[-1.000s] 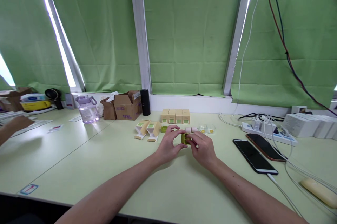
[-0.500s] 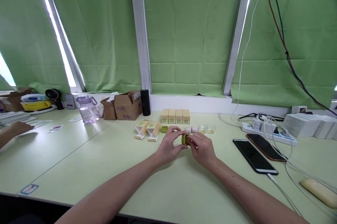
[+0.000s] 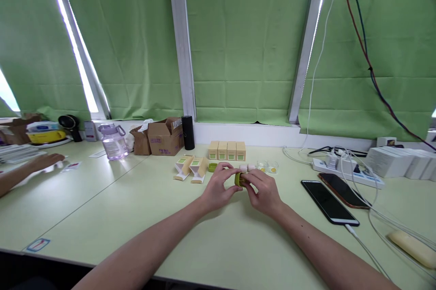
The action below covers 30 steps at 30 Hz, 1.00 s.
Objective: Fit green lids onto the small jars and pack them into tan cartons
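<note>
My left hand (image 3: 218,189) grips a small olive-green case (image 3: 239,179) between thumb and fingers, just above the table. My right hand (image 3: 265,192) closes on its right side, fingertips at the case's opening; what they touch inside is hidden. Behind my left hand lies another green piece (image 3: 212,167). Two opened small cartons (image 3: 199,169) with spread flaps lie to its left. A row of several closed small cartons (image 3: 227,150) stands farther back. Behind my right hand are small pale-pink pieces (image 3: 244,168), partly covered, and clear round containers (image 3: 272,167) with yellow spots inside.
On the right lie two phones (image 3: 329,202), white cables, a power strip (image 3: 349,173) and white boxes (image 3: 388,162). A purple water jug (image 3: 114,142), a cardboard box (image 3: 166,136) and a black cylinder (image 3: 188,133) stand back left. Another person's hand (image 3: 49,161) rests at far left.
The green case has turned slightly in my hands, and my right hand has shifted a little over it. At far left, the other person's hand has moved right.
</note>
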### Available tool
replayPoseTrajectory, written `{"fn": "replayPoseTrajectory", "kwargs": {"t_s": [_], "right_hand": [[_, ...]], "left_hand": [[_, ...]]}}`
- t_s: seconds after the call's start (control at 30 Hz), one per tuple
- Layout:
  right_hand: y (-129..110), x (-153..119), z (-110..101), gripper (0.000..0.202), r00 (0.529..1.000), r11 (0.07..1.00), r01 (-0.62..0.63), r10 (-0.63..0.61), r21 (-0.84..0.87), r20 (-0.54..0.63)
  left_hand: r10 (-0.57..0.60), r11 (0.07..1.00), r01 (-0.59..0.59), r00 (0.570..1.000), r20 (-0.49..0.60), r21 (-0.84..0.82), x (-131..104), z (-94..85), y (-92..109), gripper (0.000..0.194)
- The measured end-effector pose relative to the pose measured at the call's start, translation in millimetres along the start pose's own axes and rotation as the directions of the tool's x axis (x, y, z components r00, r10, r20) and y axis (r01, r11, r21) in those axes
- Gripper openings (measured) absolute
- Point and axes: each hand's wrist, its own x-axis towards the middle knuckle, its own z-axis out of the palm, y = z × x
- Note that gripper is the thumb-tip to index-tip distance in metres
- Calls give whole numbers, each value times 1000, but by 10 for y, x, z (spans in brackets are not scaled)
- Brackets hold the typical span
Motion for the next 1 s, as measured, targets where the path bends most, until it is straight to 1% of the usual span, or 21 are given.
{"fn": "replayPoseTrajectory", "kwargs": {"t_s": [0.17, 0.3, 0.4, 0.5, 0.63, 0.67, 0.7, 0.77, 0.83, 0.9, 1.0], "right_hand": [[-30, -12, -33, 45, 999, 997, -45, 46, 61, -10], [-36, -30, -15, 56, 995, 993, -93, 91, 77, 30], [-26, -44, 26, 63, 994, 993, -85, 79, 85, 70], [-15, -53, 71, 65, 995, 989, -82, 73, 120, 75], [-21, -36, 93, 61, 991, 966, -133, 125, 223, 48], [-26, -27, 90, 59, 988, 955, -155, 150, 253, 39], [-31, -17, 85, 57, 984, 943, -177, 177, 281, 29], [-39, 0, 73, 53, 975, 922, -211, 220, 326, 8], [-43, 9, 65, 49, 968, 907, -231, 250, 352, -10], [-44, 12, 65, 46, 964, 901, -239, 264, 362, -19], [-52, 9, 74, 45, 968, 905, -227, 250, 360, -19]], "left_hand": [[-42, 998, 44, 998, -53, 46, -2, -16, -21, 41], [-36, 994, 41, 998, -47, 97, 2, -24, -17, 40], [-16, 993, 20, 999, -34, 116, 6, -20, 6, 39], [-26, 994, 30, 999, -31, 107, 5, -8, 25, 42], [-112, 993, 114, 992, -65, 36, 4, 2, 50, 52], [-137, 990, 138, 988, -73, 12, 6, 2, 57, 51], [-162, 987, 161, 984, -78, -12, 8, 3, 62, 46], [-221, 975, 217, 972, -82, -56, 15, 8, 64, 31], [-294, 954, 287, 952, -89, -87, 21, 22, 55, 19], [-365, 929, 355, 926, -99, -105, 29, 46, 43, 15], [-454, 886, 438, 886, -92, -155, 47, 87, 50, 15]]}}
